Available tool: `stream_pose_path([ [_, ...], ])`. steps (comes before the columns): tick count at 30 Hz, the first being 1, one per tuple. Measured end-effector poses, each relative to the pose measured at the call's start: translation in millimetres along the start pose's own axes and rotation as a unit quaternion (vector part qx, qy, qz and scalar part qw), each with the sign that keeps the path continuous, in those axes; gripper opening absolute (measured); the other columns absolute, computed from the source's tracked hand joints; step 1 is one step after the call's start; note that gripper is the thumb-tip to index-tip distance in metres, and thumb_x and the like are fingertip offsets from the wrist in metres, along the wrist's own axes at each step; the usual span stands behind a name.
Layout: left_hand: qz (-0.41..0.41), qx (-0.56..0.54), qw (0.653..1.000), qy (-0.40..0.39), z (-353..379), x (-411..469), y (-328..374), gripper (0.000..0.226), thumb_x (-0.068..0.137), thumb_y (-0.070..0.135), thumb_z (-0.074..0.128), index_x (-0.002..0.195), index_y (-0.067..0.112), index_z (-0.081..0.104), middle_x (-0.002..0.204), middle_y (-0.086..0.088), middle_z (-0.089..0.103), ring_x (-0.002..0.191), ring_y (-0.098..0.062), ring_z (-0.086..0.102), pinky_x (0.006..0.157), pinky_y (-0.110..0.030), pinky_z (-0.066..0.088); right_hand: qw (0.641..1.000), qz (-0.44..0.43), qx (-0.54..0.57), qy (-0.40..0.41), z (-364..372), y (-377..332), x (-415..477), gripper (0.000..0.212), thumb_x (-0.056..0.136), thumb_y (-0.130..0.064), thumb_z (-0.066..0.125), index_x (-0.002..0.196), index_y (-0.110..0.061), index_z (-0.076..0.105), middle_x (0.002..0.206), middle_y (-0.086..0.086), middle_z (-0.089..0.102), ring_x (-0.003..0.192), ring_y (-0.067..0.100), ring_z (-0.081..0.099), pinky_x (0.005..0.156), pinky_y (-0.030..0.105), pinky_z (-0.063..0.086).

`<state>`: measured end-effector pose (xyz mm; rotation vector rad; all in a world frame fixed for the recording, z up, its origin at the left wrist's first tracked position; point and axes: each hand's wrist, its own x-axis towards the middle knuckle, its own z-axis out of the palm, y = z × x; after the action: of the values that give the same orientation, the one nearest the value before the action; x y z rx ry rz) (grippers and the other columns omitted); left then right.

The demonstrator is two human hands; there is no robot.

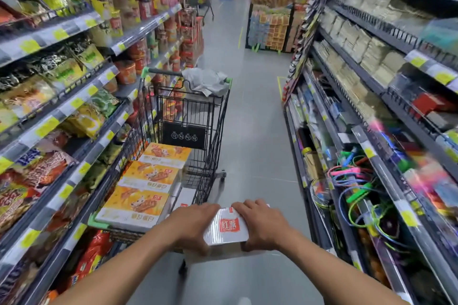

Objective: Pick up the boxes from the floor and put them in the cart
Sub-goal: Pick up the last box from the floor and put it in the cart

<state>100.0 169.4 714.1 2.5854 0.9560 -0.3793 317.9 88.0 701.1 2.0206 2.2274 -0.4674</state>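
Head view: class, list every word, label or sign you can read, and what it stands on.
"红派": red label on the white box.
Line beneath it: too small to read.
Print on the orange boxes in the cart: blurred.
On the black sign on the cart: four round symbols, no readable words.
Yellow shelf tags: blurred.

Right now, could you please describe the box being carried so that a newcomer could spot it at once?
Find the black wire shopping cart beside the snack shelves. At its near end, the left hand and right hand grip a white box between them. Unlike the orange boxes in the cart, it bears a red square logo.
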Motion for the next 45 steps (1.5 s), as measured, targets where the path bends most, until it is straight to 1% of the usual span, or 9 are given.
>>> stream_pose_path([
  [9, -0.045, -0.038, 0.998, 0.006, -30.2, 82.8, 8.8, 0.100, 0.066, 0.051, 0.078, 0.149, 0.037, 0.024, 0.141, 0.008, 0.050, 0.121, -0.019, 0.051, 0.087, -0.037, 0.046, 0.998, -0.053, -0.014, -0.009, -32.0, 84.1, 66.6, 0.092, 0.065, -0.059, 0.076, 0.142, -0.039, 0.029, 0.130, -0.007, 0.050, 0.118, 0.023, 0.047, 0.087, 0.044, 0.052],
  [13, -0.076, -0.046, 0.996, -0.011, -46.0, 112.4, -5.6, 0.091, 0.068, 0.048, 0.079, 0.142, 0.037, 0.028, 0.134, 0.006, 0.052, 0.118, -0.020, 0.053, 0.083, -0.037, 0.044, 0.997, -0.074, -0.011, -0.015, -42.4, 100.7, 107.4, 0.091, 0.067, -0.060, 0.076, 0.142, -0.040, 0.028, 0.129, -0.008, 0.050, 0.117, 0.020, 0.047, 0.086, 0.042, 0.052],
  [22, -0.129, -0.080, 0.988, 0.005, -80.4, 177.9, -72.9, 0.096, 0.071, 0.045, 0.079, 0.149, 0.033, 0.024, 0.138, 0.005, 0.048, 0.123, -0.020, 0.048, 0.086, -0.036, 0.041, 0.991, -0.131, -0.030, -0.027, -79.9, 118.9, 226.2, 0.091, 0.070, -0.056, 0.077, 0.143, -0.041, 0.026, 0.134, -0.009, 0.048, 0.120, 0.020, 0.045, 0.087, 0.040, 0.050],
  [26, -0.159, -0.079, 0.983, 0.045, -108.1, 202.0, -120.4, 0.093, 0.065, 0.053, 0.079, 0.141, 0.040, 0.027, 0.131, 0.008, 0.053, 0.115, -0.019, 0.053, 0.087, -0.041, 0.051, 0.986, -0.161, -0.046, -0.013, -106.8, 117.6, 295.0, 0.092, 0.067, -0.061, 0.076, 0.142, -0.042, 0.026, 0.131, -0.011, 0.049, 0.119, 0.019, 0.045, 0.083, 0.040, 0.053],
  [29, -0.183, -0.074, 0.978, 0.069, -127.7, 212.0, -150.7, 0.098, 0.066, 0.055, 0.080, 0.145, 0.040, 0.023, 0.135, 0.010, 0.050, 0.118, -0.018, 0.051, 0.086, -0.041, 0.050, 0.981, -0.185, -0.066, 0.002, -128.7, 110.9, 340.9, 0.094, 0.066, -0.061, 0.077, 0.143, -0.042, 0.027, 0.131, -0.011, 0.049, 0.119, 0.019, 0.046, 0.081, 0.041, 0.053],
  [35, -0.254, -0.101, 0.957, 0.100, -130.2, 222.0, -203.3, 0.108, 0.067, 0.055, 0.081, 0.151, 0.035, 0.017, 0.136, 0.006, 0.047, 0.119, -0.021, 0.049, 0.075, -0.037, 0.045, 0.959, -0.256, -0.120, -0.007, -144.9, 83.4, 429.1, 0.095, 0.067, -0.061, 0.075, 0.145, -0.037, 0.027, 0.129, -0.008, 0.051, 0.116, 0.021, 0.047, 0.080, 0.042, 0.056],
  [38, -0.308, -0.129, 0.935, 0.122, -113.3, 229.5, -217.4, 0.113, 0.070, 0.054, 0.079, 0.156, 0.029, 0.010, 0.145, 0.001, 0.041, 0.125, -0.025, 0.044, 0.082, -0.041, 0.050, 0.942, -0.302, -0.146, -0.018, -139.1, 73.0, 466.5, 0.088, 0.070, -0.063, 0.070, 0.144, -0.038, 0.029, 0.125, -0.009, 0.052, 0.114, 0.021, 0.049, 0.076, 0.041, 0.057],
  [42, -0.383, -0.193, 0.895, 0.122, -76.3, 247.6, -224.1, 0.127, 0.068, 0.052, 0.080, 0.159, 0.032, -0.006, 0.143, -0.001, 0.041, 0.122, -0.029, 0.046, 0.079, -0.044, 0.053, 0.913, -0.357, -0.185, -0.061, -117.6, 65.0, 511.1, 0.085, 0.075, -0.065, 0.063, 0.148, -0.037, 0.028, 0.128, -0.008, 0.050, 0.117, 0.022, 0.048, 0.077, 0.042, 0.055],
  [45, -0.418, -0.222, 0.874, 0.111, -53.3, 263.9, -223.8, 0.121, 0.071, 0.053, 0.077, 0.159, 0.027, -0.002, 0.143, -0.004, 0.042, 0.122, -0.030, 0.046, 0.087, -0.047, 0.052, 0.885, -0.402, -0.211, -0.106, -100.5, 64.3, 540.6, 0.089, 0.076, -0.064, 0.063, 0.151, -0.032, 0.025, 0.139, -0.005, 0.044, 0.126, 0.024, 0.042, 0.086, 0.043, 0.052],
])
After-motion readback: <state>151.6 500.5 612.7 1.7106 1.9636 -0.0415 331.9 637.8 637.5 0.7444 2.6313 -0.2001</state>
